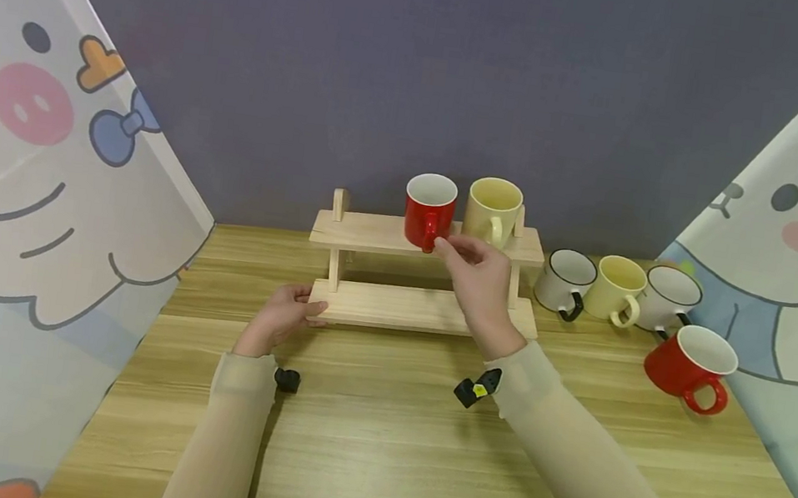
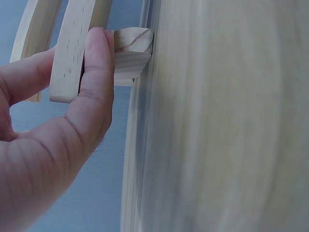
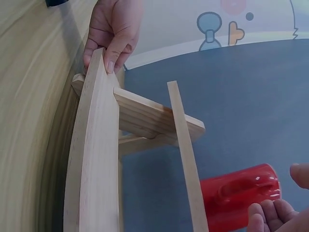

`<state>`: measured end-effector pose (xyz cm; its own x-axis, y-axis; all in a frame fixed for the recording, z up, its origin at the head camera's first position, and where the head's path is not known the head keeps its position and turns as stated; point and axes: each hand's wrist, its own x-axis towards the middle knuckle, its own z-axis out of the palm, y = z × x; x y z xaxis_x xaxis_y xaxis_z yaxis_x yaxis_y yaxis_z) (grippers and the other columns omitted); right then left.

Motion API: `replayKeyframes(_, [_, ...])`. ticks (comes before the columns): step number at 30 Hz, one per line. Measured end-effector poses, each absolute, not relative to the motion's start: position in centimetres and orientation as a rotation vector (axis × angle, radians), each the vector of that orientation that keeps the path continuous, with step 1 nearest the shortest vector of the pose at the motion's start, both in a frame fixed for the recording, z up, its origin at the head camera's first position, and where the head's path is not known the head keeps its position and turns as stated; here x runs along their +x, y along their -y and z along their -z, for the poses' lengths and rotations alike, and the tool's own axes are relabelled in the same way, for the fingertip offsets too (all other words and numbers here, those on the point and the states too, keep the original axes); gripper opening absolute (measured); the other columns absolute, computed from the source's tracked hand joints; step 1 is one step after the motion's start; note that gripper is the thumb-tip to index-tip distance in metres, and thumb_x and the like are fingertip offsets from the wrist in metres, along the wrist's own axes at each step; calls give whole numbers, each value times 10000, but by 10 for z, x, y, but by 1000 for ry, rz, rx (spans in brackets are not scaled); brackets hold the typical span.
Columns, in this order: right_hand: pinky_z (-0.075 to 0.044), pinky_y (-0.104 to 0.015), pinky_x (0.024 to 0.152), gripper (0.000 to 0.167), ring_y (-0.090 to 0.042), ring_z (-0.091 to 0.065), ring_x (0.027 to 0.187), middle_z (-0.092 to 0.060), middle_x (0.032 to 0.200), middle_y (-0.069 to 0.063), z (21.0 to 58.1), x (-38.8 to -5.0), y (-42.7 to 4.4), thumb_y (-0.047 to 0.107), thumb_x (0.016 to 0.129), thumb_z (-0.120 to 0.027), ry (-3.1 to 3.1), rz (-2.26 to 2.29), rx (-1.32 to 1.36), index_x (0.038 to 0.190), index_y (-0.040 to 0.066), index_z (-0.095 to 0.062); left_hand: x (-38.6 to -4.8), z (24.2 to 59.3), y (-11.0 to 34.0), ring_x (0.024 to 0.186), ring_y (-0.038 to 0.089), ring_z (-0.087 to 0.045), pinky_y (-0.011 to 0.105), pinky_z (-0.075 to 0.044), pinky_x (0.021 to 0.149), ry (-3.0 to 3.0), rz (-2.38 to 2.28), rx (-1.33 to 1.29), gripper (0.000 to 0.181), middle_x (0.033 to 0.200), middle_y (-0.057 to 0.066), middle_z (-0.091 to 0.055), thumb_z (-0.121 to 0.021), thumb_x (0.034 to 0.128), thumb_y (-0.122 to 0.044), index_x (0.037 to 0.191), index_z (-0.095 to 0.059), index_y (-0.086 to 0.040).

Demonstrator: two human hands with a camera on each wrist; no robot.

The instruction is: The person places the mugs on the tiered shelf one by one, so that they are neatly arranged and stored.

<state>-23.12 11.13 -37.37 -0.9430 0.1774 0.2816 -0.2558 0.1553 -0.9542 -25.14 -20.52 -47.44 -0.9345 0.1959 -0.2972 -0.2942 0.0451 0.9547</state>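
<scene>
A two-tier wooden shelf (image 1: pixel 429 310) stands against the back wall. My left hand (image 1: pixel 282 313) grips the left end of its lower board, thumb on one face and fingers on the other, as the left wrist view shows up close. On the upper board a red mug (image 1: pixel 416 222) with a white inside stands upright, handle toward me. Beside it on the right is a pale yellow mug (image 1: pixel 481 216). My right hand (image 1: pixel 482 287) is at the red mug's handle; in the right wrist view its thumb and fingers are parted, with nothing seen between them.
Right of the shelf, a white mug (image 1: pixel 563 281) with a black handle, a yellow mug (image 1: pixel 609 292) and another white mug (image 1: pixel 665 297) stand in a row on the wooden table (image 1: pixel 372 456). Nearer me lies a tilted red mug (image 1: pixel 682 366). Cartoon-printed panels flank both sides.
</scene>
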Motion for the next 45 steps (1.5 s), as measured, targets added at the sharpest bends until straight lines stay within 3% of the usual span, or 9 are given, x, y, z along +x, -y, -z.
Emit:
replayKeyframes(14, [-592,-244,816,406,-217,-687,964,-729,1079,-124,367,-205,-146,259,926,-798,2117,-1803,139,1158,-65,-722,-252,474,206,1160,379,-558,447,-550,989,-1983,-1945,-100,568,1327,317,-457,-581,1040,-12,1485,-280,174])
replayKeyframes(19, [-578,-198,808,391,-180,-682,971,-721,1105,-139,364,-196,-164,263,937,-785,2162,-1749,111,1177,-41,-729,-251,473,206,1201,400,-522,450,-545,996,-1978,-1952,-101,602,1354,323,-425,-579,1041,-10,1501,-239,177])
replayKeyframes(26, [-569,-186,798,400,-143,-681,956,-726,1102,-95,362,-185,-190,268,943,-777,2145,-1717,75,1195,-38,-723,-251,473,205,1251,421,-471,428,-558,978,-1967,-1965,-123,638,1390,329,-380,-574,1037,7,1519,-191,174])
replayKeyframes(36, [-546,-141,718,381,-123,-652,911,-728,1071,-16,367,-174,-231,230,937,-783,2125,-1636,-34,1203,-35,-721,-250,474,205,1185,399,-530,443,-558,977,-2006,-1940,-107,599,1346,325,-432,-581,1037,1,1496,-242,182])
replayKeyframes(45, [-524,-101,800,417,-80,-641,990,-713,1152,15,373,-165,-269,254,952,-763,2190,-1556,-158,1278,1,-696,-252,475,206,1220,422,-505,437,-558,978,-2008,-1936,-94,626,1365,335,-413,-586,1038,-13,1505,-219,182])
